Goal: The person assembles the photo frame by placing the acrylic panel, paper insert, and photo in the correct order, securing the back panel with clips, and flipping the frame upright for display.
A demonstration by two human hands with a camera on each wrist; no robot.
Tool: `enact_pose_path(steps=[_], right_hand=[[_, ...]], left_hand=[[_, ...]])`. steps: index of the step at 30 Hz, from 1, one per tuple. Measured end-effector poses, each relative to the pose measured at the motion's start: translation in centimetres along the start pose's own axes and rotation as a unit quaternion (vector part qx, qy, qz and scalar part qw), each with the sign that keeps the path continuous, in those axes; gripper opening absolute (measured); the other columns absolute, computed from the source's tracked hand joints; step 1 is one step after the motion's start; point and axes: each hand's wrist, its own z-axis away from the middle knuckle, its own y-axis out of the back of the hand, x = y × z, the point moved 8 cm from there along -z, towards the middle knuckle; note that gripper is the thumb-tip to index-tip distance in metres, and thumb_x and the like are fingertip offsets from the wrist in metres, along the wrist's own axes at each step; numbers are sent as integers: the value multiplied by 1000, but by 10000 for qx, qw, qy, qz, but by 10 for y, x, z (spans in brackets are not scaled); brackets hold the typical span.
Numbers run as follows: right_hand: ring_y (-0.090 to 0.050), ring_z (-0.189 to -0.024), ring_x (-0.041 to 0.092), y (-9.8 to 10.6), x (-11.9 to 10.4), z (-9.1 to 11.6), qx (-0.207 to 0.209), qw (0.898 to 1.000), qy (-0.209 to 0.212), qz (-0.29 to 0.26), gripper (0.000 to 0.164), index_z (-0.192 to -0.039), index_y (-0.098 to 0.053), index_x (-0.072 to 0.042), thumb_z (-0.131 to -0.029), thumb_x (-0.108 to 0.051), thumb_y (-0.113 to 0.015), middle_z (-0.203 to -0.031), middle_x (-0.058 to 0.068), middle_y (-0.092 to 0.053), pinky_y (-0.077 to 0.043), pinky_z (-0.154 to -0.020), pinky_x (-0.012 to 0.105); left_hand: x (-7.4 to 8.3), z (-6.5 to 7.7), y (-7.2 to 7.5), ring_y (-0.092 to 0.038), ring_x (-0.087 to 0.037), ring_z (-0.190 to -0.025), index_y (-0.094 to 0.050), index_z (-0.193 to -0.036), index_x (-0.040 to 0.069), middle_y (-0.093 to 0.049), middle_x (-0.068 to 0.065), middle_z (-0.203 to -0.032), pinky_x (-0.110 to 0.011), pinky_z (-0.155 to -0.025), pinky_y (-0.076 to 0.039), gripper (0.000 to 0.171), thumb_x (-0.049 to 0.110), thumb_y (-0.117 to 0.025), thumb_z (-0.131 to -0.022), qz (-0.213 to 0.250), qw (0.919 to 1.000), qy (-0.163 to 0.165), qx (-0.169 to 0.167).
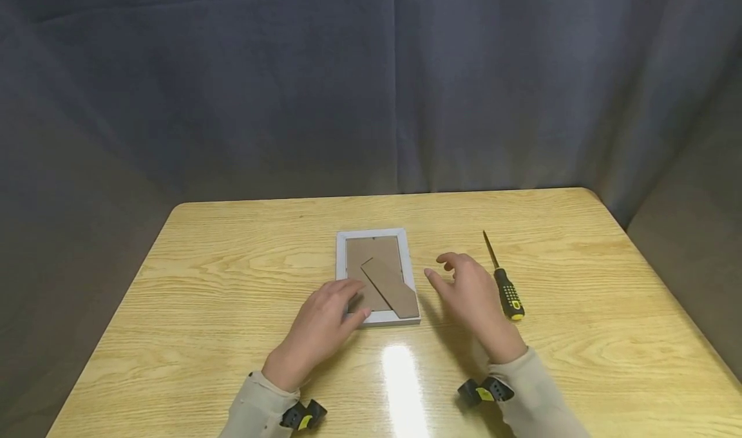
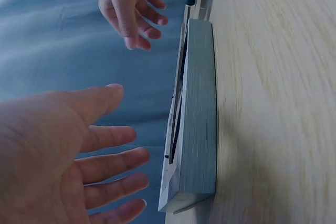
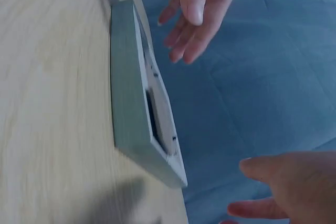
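Note:
A picture frame (image 1: 341,257) lies face down on the table, its brown backing board (image 1: 365,248) and angled stand flap (image 1: 390,282) facing up. The left hand (image 1: 324,315) hovers over the frame's lower left corner, fingers spread and relaxed, holding nothing. To the right of the frame, the right hand (image 1: 471,294) is held above the table with loosely bent fingers and nothing in them. In the left wrist view a gap shows between the left hand (image 2: 79,156) and the frame's side (image 2: 198,114). The right wrist view shows the right hand (image 3: 289,182) apart from the frame (image 3: 128,87).
A screwdriver (image 1: 509,293) with a black and yellow handle lies right of the right hand, its tip pointing away. The wooden table (image 1: 232,251) has rounded far corners, and a dark curtain (image 1: 290,103) hangs behind it.

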Motion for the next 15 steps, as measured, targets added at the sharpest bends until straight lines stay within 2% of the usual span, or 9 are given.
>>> enact_pose_path(steps=[7, 15], right_hand=[[-62, -89, 29, 2, 20, -3, -108, 9993, -291, 198, 48, -114, -66, -5, -87, -45, -58, -104, 15, -66, -50, -65, 44], [-62, -90, 35, 12, 40, -5, -217, 9976, -461, 478, 53, -117, -63, -2, -87, -45, -58, -107, 21, -65, -51, -59, 44]], left_hand=[[7, 0, -5, -50, -25, -121, -60, -126, 7, -59, -7, -128, -43, -101, -38, 49, 40, -58, -90, 4, 9998, -95, -148], [12, 1, -8, -50, -22, -121, -60, -126, 10, -59, -4, -128, -41, -101, -38, 48, 42, -56, -90, -64, 9996, -173, -227]])
